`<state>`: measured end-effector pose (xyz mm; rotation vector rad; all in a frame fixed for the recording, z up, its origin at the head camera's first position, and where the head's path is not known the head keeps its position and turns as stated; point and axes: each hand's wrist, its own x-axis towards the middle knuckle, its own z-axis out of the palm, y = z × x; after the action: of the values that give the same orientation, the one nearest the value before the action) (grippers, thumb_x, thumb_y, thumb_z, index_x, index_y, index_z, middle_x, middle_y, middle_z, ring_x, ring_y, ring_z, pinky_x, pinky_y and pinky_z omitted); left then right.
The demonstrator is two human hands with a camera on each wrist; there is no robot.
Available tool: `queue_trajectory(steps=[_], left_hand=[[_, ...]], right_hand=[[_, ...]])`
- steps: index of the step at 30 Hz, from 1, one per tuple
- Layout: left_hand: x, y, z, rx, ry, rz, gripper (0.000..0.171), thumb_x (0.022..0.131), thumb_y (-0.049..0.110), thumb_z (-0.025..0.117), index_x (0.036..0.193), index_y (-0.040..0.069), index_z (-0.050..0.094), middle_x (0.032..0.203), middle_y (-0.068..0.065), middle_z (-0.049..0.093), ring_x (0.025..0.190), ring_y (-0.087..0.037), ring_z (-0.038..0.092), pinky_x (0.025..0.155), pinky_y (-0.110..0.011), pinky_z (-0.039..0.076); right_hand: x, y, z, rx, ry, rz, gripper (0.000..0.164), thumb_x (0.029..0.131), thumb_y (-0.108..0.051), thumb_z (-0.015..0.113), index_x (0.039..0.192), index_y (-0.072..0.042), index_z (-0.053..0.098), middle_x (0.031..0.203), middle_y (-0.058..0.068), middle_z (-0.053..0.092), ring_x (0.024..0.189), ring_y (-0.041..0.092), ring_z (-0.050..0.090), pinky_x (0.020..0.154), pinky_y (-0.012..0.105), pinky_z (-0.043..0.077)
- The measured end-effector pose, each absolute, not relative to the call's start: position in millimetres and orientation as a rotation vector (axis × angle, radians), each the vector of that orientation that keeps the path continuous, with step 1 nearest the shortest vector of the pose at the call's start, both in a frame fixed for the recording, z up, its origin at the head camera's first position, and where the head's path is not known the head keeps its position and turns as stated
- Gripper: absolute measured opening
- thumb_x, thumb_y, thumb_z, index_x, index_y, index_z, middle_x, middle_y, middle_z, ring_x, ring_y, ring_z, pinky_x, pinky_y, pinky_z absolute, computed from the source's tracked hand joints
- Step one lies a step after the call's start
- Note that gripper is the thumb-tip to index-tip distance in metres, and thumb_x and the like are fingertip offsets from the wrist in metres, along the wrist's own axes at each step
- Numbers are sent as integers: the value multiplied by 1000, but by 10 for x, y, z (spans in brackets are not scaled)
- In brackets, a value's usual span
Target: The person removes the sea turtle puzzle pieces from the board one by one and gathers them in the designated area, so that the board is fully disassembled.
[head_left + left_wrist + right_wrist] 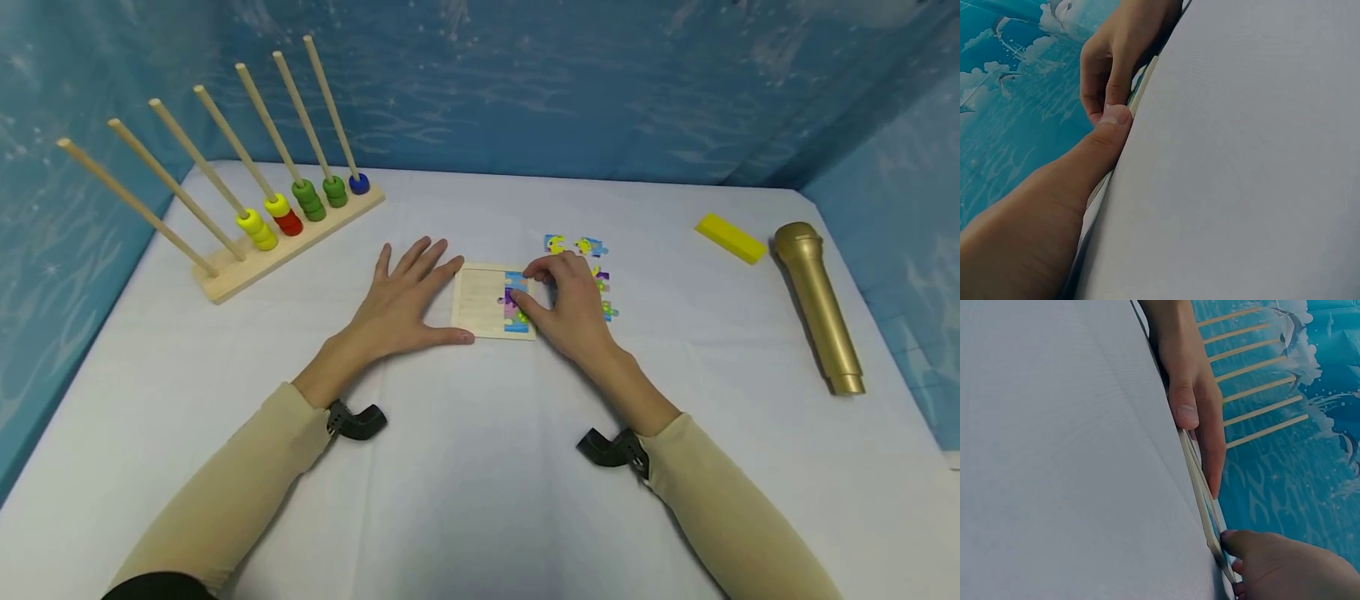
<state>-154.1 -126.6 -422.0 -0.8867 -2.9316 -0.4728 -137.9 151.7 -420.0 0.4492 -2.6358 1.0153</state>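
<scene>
Head cam 1st: wooden tray (477,304), pale & thin, squarish w/ a raised rim, flat on a white tablecloth (450,467) w/ soft creases, right b/w the 2 hands. Inside, along its R side, there's a strip of puzzle pieces (516,310), knobbly interlocking edges, lt blue/purple/pink w/ some yellow-green. Loose pieces (554,243) lie on the cloth past the tray's far R corner & next to the R hand, some partly hidden by it.

Other stuff: wooden peg rack (296,244) far L, 7 round dowels on a plank w/ yellow, red, green & blue rings; smooth yellow block (730,238) and a shiny gold mic-shaped thing (819,308) over on the R. Blue backdrop (525,100) behind, printed w/ a water pattern.

Pose: both forearms come in from the near side, tan sleeves (225,483), black wrist mounts (358,422). L hand (408,304) is palm down, fingers fanned, thumb stuck out sideways. R hand (570,308) arches over the tray's R side, fingers bent, thumb pointing in.

Grip: L is wide open, thumb tip on the tray's near edge, index tip by the far L corner. R has thumb & index tips close together at the strip; tbh can't tell if it's pinching a piece or just pressing, even w/ both wrist cams.
</scene>
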Motion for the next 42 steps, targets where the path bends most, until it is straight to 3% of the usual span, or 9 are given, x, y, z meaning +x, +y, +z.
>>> queue_trajectory(steps=[20, 42], left_hand=[[-1539, -1277, -4236, -871, -2949, -478, 112, 78, 86, 67, 167, 25, 34, 177, -8, 22, 165, -31, 9, 126, -71, -2], [-1544, -1250, -4219, -872, -2959, -457, 113, 77, 87, 66, 167, 26, 33, 177, -7, 20, 166, -30, 6, 126, -70, -4]], right_hand=[[-1441, 1486, -4067, 421, -2868, 984, 42, 94, -27, 82, 122, 0, 65, 105, 14, 54, 104, 29, 47, 91, 40, 39], [-1495, 1571, -4081, 456, -2844, 1091, 36, 95, -22, 81, 119, 1, 65, 105, 14, 55, 102, 28, 48, 90, 38, 38]])
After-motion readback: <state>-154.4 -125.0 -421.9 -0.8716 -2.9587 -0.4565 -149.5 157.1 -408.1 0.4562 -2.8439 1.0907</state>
